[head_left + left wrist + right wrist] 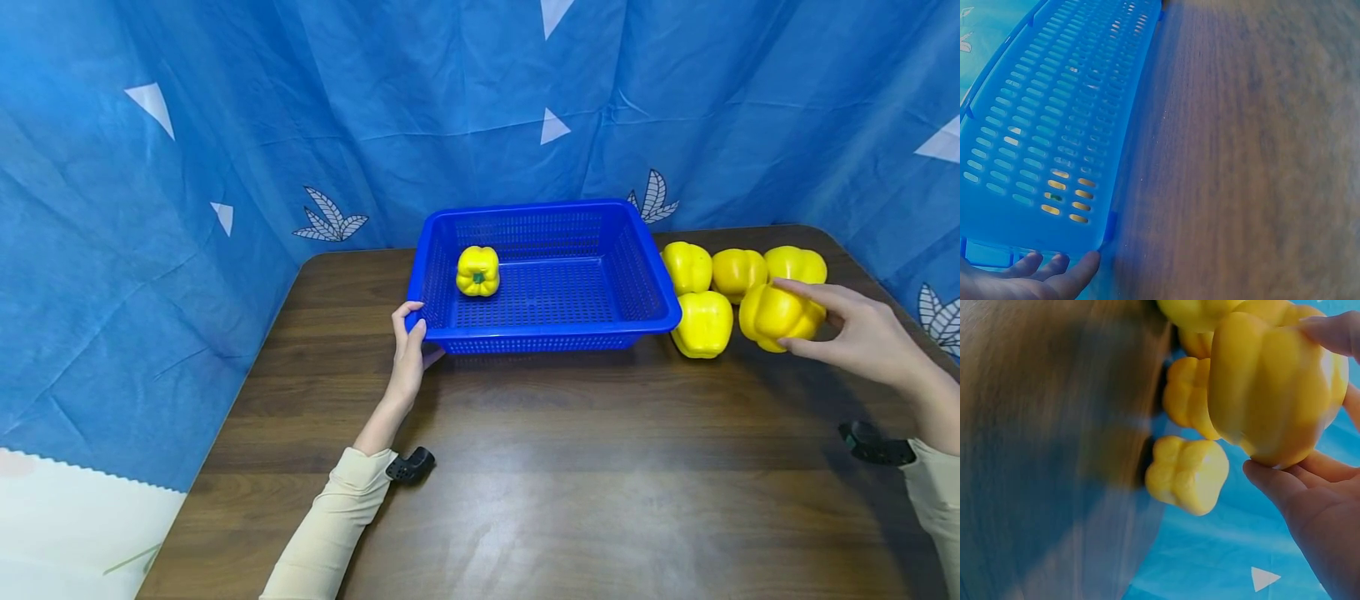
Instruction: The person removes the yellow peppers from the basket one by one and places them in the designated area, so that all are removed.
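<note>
A blue plastic basket point(525, 340) with slotted walls stands at the back of the table, and one yellow bell pepper point(477, 272) sits inside near its left end. My left hand point(407, 354) grips the basket's front left corner; in the left wrist view its fingers point(1075, 275) lie against the end of the basket. On the right, my right hand point(862, 333) holds another yellow bell pepper point(776, 317) between thumb and fingers. In the right wrist view this held pepper point(1272, 381) appears raised off the table, in front of other peppers.
Several more yellow bell peppers point(702, 325) stand in a group just right of the basket. The brown wooden table point(562, 467) stretches toward me. A blue curtain point(465, 100) hangs behind the table and along its sides.
</note>
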A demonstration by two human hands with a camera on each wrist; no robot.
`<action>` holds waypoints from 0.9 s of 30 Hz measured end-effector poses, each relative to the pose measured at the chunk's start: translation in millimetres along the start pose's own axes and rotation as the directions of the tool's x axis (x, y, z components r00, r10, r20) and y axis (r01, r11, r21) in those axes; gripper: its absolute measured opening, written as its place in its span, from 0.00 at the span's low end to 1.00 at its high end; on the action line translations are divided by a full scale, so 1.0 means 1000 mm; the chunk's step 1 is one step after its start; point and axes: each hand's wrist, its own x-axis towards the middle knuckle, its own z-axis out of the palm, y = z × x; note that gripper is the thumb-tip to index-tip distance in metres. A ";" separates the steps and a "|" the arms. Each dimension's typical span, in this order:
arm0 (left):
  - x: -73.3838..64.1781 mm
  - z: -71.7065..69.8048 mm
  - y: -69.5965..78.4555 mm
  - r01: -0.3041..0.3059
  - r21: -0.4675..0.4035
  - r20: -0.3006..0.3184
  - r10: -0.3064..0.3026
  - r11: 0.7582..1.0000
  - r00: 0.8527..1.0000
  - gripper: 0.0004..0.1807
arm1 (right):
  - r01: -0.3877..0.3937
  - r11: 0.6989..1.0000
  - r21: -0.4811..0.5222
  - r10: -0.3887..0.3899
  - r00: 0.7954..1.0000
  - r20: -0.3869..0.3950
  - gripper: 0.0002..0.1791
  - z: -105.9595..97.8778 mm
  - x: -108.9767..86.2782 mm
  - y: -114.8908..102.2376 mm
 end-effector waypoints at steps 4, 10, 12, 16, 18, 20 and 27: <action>0.001 0.000 0.000 -0.004 -0.004 0.003 0.004 1.000 1.000 0.20 | 0.014 0.999 -0.036 -0.013 1.000 0.016 0.43 0.001 0.000 0.003; 0.000 0.000 0.000 -0.007 -0.005 -0.002 0.007 1.000 1.000 0.19 | -0.005 0.998 -0.064 0.010 0.997 0.070 0.44 0.004 0.001 0.007; 0.000 0.000 0.001 -0.005 -0.002 -0.003 0.005 1.000 1.000 0.19 | -0.011 0.997 -0.078 0.018 0.996 0.084 0.44 0.005 0.001 0.008; 0.000 0.000 0.000 -0.001 0.004 -0.008 0.001 1.000 1.000 0.19 | -0.011 0.996 -0.088 0.019 0.995 0.095 0.44 0.008 0.000 0.012; 0.000 0.000 0.000 -0.004 0.004 -0.006 0.004 1.000 1.000 0.19 | -0.006 0.996 -0.093 0.016 0.995 0.102 0.44 0.010 0.000 0.012; 0.000 0.000 0.000 -0.005 0.004 -0.005 0.005 1.000 1.000 0.19 | -0.005 0.996 -0.089 0.015 0.993 0.116 0.45 0.011 0.000 0.013; 0.000 0.000 0.000 -0.010 0.003 -0.002 0.010 1.000 1.000 0.19 | 0.006 0.995 -0.103 0.010 0.988 0.156 0.46 0.013 0.001 0.014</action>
